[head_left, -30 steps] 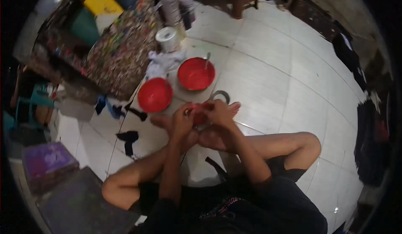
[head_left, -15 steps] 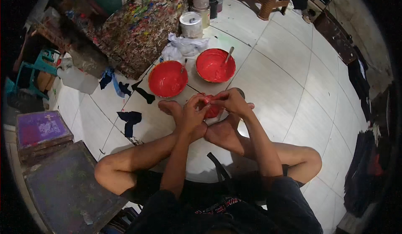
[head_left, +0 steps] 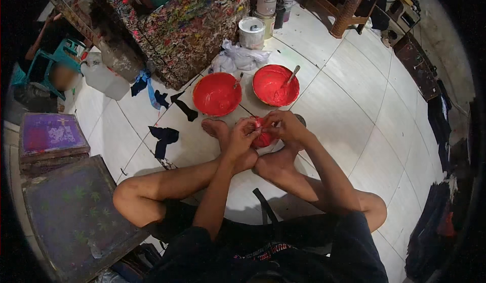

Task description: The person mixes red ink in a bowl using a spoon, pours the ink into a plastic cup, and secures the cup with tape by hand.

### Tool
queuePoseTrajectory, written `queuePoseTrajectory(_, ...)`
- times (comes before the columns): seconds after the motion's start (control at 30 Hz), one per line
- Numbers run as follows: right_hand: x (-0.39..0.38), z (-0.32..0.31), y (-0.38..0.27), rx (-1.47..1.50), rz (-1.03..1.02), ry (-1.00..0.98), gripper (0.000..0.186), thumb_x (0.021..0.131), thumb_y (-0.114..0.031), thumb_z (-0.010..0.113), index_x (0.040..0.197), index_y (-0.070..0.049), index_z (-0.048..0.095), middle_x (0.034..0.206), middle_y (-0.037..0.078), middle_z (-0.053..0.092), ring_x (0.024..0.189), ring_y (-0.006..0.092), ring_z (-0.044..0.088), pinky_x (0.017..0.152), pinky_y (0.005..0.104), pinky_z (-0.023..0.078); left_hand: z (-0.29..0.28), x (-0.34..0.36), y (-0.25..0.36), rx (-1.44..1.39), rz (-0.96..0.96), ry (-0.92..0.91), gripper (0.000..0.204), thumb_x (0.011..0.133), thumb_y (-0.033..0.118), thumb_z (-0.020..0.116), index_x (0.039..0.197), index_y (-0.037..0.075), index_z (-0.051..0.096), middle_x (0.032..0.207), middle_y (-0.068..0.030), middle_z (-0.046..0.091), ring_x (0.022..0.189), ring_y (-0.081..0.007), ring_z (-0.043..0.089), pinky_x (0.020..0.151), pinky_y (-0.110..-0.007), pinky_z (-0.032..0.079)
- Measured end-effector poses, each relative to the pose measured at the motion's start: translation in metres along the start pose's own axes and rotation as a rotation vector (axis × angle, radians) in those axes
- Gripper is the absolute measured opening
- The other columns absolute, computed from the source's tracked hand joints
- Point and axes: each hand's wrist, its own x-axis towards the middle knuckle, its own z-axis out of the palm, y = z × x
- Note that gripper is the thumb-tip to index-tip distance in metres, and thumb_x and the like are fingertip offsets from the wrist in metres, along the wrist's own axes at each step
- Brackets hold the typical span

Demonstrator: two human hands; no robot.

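Between my feet sits a rounded red plastic bag (head_left: pixel 262 140), gathered at its top and apparently filled with red paint. My left hand (head_left: pixel 243 133) pinches the gathered neck from the left. From the right, my right hand (head_left: pixel 286 126) has its fingers closed on the same neck, close to the left fingertips. Just beyond stand two bowls, a left bowl of red paint (head_left: pixel 216 97) and a right bowl of red paint (head_left: pixel 273 95). A spoon (head_left: pixel 292 75) leans in the right bowl, and another handle (head_left: pixel 238 79) rests in the left one.
White plastic (head_left: pixel 239 56) lies crumpled behind the bowls, beside a paint can (head_left: pixel 251 33) and bottles. Dark cloth scraps (head_left: pixel 164 139) lie on the tiles at left. Framed screens (head_left: pixel 71 207) are stacked near my left knee. A translucent jug (head_left: pixel 105 76) stands farther left.
The view has shifted, so the surroundings appear farther right and lower. Both hands stay at the bag's neck, with their fingers slightly rearranged.
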Motion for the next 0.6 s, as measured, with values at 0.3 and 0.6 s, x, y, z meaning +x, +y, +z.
queuePoseTrajectory(0.3, 0.013, 0.002, 0.0, 0.088, 0.0, -0.026, 0.024, 0.081, -0.018, 0.075, 0.099, -0.003, 0.069, 0.09, 0.011, 0.07, 0.079, 0.021, 0.065, 0.071, 0.035, 0.051, -0.01, 0.002, 0.023, 0.081, -0.105, -0.083, 0.022, 0.086, -0.007, 0.066, 0.108, -0.003, 0.063, 0.106, -0.0099, 0.068, 0.1, -0.0148, 0.065, 0.089, -0.028, 0.054)
queuePoseTrajectory(0.6, 0.0, 0.03, 0.002, 0.01, 0.047, 0.237, 0.021, 0.084, -0.017, 0.069, 0.096, -0.001, 0.066, 0.086, 0.018, 0.068, 0.077, 0.0342, 0.066, 0.071, 0.0416, 0.052, 0.03, -0.011, 0.042, 0.184, -0.15, 0.145, 0.02, 0.087, -0.006, 0.064, 0.107, -0.005, 0.061, 0.104, -0.0109, 0.069, 0.1, -0.0148, 0.066, 0.088, -0.027, 0.053)
